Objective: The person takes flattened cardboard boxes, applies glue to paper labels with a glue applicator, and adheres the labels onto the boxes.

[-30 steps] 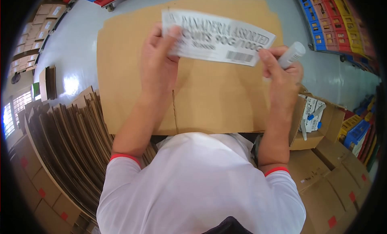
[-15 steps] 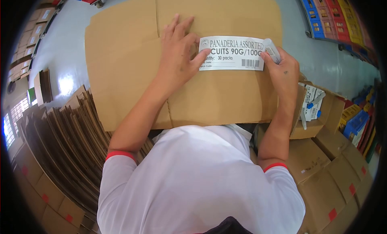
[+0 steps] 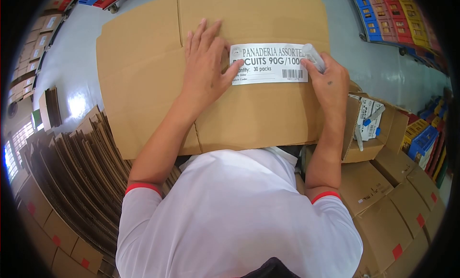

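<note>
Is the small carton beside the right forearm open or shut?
Open: the carton has its top uncovered, a flap spreads outward, and printed paper shows inside.

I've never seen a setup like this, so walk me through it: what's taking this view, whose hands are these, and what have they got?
There's no machine at work: one camera worn on a person's head looks down over their white shirt at their own bare hands. Before them lies flat brown cardboard, with a white biscuit label on it. The left hand is spread, its thumb on the label's left end. The right hand holds a pale tube, perhaps a glue stick, its thumb at the label's right end. To the right, an open carton holds printed labels.
</note>
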The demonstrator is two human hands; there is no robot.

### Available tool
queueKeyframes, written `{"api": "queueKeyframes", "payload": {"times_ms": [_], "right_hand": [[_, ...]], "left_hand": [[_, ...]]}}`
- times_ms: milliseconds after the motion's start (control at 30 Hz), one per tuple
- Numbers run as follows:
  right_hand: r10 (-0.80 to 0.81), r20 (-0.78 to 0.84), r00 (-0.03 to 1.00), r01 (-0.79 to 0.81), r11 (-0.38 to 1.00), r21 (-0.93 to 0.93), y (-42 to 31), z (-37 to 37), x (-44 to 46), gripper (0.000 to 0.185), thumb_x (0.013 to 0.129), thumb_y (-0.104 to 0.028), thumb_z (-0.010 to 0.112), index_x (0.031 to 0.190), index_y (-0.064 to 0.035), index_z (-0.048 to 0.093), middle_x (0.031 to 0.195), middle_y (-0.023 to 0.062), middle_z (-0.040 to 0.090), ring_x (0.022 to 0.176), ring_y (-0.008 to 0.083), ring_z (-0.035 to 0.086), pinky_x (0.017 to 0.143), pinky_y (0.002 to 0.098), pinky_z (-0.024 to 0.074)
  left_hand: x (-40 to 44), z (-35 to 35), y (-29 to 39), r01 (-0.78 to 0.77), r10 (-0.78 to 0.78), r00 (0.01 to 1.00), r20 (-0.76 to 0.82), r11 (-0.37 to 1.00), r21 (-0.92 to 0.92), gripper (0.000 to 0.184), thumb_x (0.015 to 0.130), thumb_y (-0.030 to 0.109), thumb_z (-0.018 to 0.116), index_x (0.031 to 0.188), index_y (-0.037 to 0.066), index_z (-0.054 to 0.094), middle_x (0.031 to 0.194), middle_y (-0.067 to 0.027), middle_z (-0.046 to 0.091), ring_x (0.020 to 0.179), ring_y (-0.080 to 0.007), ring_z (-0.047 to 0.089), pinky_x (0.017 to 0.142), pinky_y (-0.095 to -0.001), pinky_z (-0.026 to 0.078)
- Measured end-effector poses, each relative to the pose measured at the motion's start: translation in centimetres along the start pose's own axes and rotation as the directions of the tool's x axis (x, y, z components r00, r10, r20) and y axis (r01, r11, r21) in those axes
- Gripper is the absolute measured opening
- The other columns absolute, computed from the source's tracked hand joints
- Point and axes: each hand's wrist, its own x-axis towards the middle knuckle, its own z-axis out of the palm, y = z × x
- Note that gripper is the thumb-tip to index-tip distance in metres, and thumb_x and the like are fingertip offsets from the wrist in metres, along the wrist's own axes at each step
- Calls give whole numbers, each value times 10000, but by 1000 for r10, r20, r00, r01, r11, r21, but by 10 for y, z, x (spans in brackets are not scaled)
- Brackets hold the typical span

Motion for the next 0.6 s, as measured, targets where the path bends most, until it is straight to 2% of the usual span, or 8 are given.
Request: {"api": "queueKeyframes", "payload": {"times_ms": [33, 100, 167, 233, 300, 433, 500, 600], "right_hand": [[-1, -1, 1000, 1, 1000, -1, -3, 1, -2, 347, 886, -308, 768, 1021, 4, 695, 852, 238, 704, 764, 427, 654, 697, 460, 502], [19, -246, 969, 42, 970, 241, -11, 2, -7, 425, 920, -326, 738, 1187, -5, 662, 980, 200, 718, 839, 396, 676, 753, 466, 512], [48, -202, 978, 14, 956, 293, -20, -9, -13, 432, 938, -296, 720, 1248, -9, 633, 1018, 184, 701, 863, 389, 672, 771, 463, 517], [77, -157, 985, -18, 939, 343, -22, -6, -15, 446, 955, -266, 703, 1309, -12, 604, 1057, 168, 684, 887, 381, 668, 789, 459, 521], [-185, -317, 930, 259, 943, 208, -19, 10, -18, 348, 957, -169, 696, 1271, -27, 651, 996, 151, 654, 850, 349, 657, 757, 432, 525], [-287, -230, 930, 309, 949, 65, -23, 12, -22, 293, 922, -116, 730, 1205, -46, 699, 950, 132, 647, 836, 315, 658, 716, 410, 525], [-283, -201, 938, 259, 956, -139, -14, 14, -20, 262, 914, -85, 750, 1171, -34, 742, 929, 101, 654, 798, 271, 665, 714, 370, 551], [-284, -192, 939, 258, 955, -147, -19, 18, -19, 266, 911, -108, 754, 1166, -34, 753, 883, 101, 660, 749, 282, 659, 674, 384, 543]], "left_hand": [[1, -1, 1, 10, -10, 1000, -24, 1000, -18, 414, 874, 277, 802, 1192, 71, 636, 1603, -215, 385, 1518, -472, 264, 1231, -608, 198], [-2, -9, 7, 5, -6, 1000, -30, 999, -37, 505, 892, 276, 787, 1325, 91, 603, 1632, -205, 356, 1523, -470, 265, 1226, -596, 221], [-9, -16, 12, 5, -7, 999, -32, 998, -58, 607, 910, 275, 772, 1458, 112, 569, 1660, -196, 326, 1528, -469, 265, 1221, -585, 243], [-16, -22, 10, -69, 46, 987, 156, 987, 145, 628, 972, 298, 695, 1557, 186, 496, 1685, -194, 274, 1544, -452, 248, 1228, -572, 244], [-20, -21, 5, -80, 45, 984, 170, 975, 206, 588, 994, 315, 659, 1548, 192, 507, 1685, -192, 279, 1547, -441, 250, 1229, -574, 242], [-23, -21, 4, -87, 39, 984, 176, 957, 276, 537, 1029, 348, 598, 1540, 207, 516, 1673, -194, 304, 1550, -411, 265, 1236, -565, 239], [-24, -23, 4, -68, 24, 986, 167, 962, 264, 540, 1035, 352, 585, 1543, 183, 509, 1667, -203, 311, 1546, -411, 273, 1238, -558, 240], [-23, -19, 3, -2, -18, 994, 109, 983, 182, 545, 1053, 340, 553, 1549, 123, 489, 1660, -216, 319, 1542, -402, 286, 1241, -531, 243]]}}
